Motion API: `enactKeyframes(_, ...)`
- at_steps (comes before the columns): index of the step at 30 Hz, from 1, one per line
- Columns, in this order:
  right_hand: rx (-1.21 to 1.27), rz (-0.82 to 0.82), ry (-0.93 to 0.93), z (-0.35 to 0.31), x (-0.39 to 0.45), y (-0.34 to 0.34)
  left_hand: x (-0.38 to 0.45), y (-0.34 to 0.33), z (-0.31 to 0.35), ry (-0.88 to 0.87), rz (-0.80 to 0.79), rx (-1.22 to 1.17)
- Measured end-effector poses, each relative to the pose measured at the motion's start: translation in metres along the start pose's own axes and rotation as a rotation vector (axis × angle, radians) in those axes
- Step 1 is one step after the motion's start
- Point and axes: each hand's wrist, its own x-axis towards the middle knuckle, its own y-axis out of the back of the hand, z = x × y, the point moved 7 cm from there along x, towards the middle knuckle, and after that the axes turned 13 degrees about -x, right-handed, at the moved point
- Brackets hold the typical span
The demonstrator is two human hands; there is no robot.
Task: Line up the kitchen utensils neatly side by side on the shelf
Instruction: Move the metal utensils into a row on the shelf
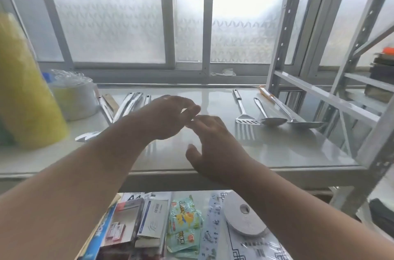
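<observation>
On the right of the white shelf [287, 149] three steel utensils lie side by side: a slotted turner [245, 118], a spoon [269, 119] and a long ladle [298, 122]. At the left, several steel utensils [128, 106] lie in a loose crossed bunch, partly hidden behind my left arm. My left hand [168, 117] hovers over the shelf's middle with loosely curled fingers and holds nothing. My right hand [213, 142] is just right of it, fingers relaxed and spread, also holding nothing. Their fingertips nearly meet.
A yellow roll [25, 89] and a wrapped stack of bowls [74, 95] stand at the left. Metal rack uprights [366, 110] rise at the right. The lower shelf holds packets [183, 223], boxes and a white tape roll [241, 215]. A frosted window is behind.
</observation>
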Motion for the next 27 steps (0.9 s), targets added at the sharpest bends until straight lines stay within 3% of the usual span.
enactKeyframes(5, 0.067, -0.204, 0.145, -0.065, 0.041, -0.04, -0.043, 0.041, -0.053, 0.165, -0.037, 0.261)
enactKeyframes(10, 0.056, -0.254, 0.167, -0.085, 0.052, -0.056, -0.073, 0.044, -0.091, 0.323, -0.069, 0.184)
enactKeyframes(17, 0.019, -0.184, 0.062, -0.058, 0.04, -0.045, -0.067, 0.031, -0.086, 0.359, -0.09, 0.241)
enactKeyframes(27, -0.04, -0.064, -0.067, 0.009, 0.006, -0.015, -0.017, -0.025, -0.011, 0.171, -0.087, 0.158)
